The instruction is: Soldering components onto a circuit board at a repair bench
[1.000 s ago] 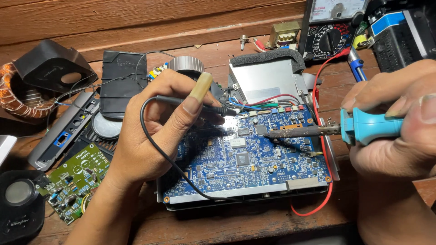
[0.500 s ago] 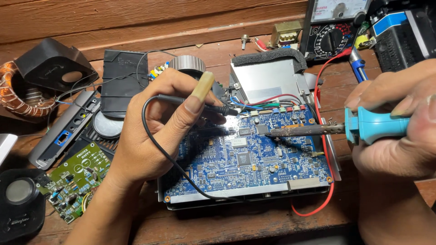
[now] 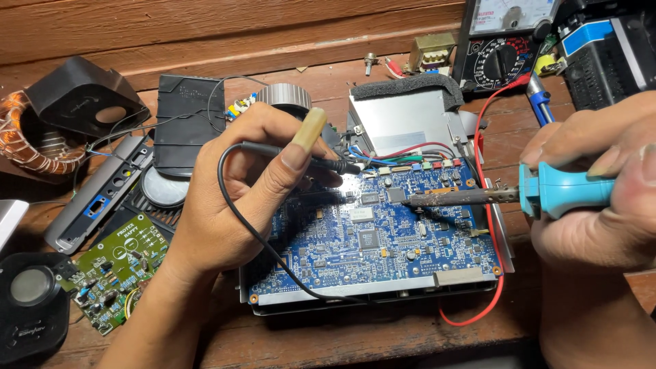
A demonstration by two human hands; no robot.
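The left hand (image 3: 239,198) rests over the left part of the blue circuit board (image 3: 383,239), its fingers curled and pinching a thin black probe (image 3: 321,164) between thumb and fingertips; the probe's tip points right, toward the row of small coloured connectors at the board's upper edge, and its black cable (image 3: 253,232) loops down across the wrist and over the board. The right hand (image 3: 601,198) is closed in a fist around the light blue handle of a soldering iron (image 3: 492,197), which lies almost level with its dark tip over the upper middle of the board; whether the tip actually touches the board is hard to tell from here. The board sits in an open metal case (image 3: 403,123) on the wooden counter (image 3: 342,335), with a red wire (image 3: 485,157) running round its right side. To the left lie a small green circuit board (image 3: 113,270), a grey front panel (image 3: 96,198), a black plastic cover (image 3: 184,116) and a copper wire coil (image 3: 31,143). At the back right stands an analogue meter (image 3: 502,48) with a dial.
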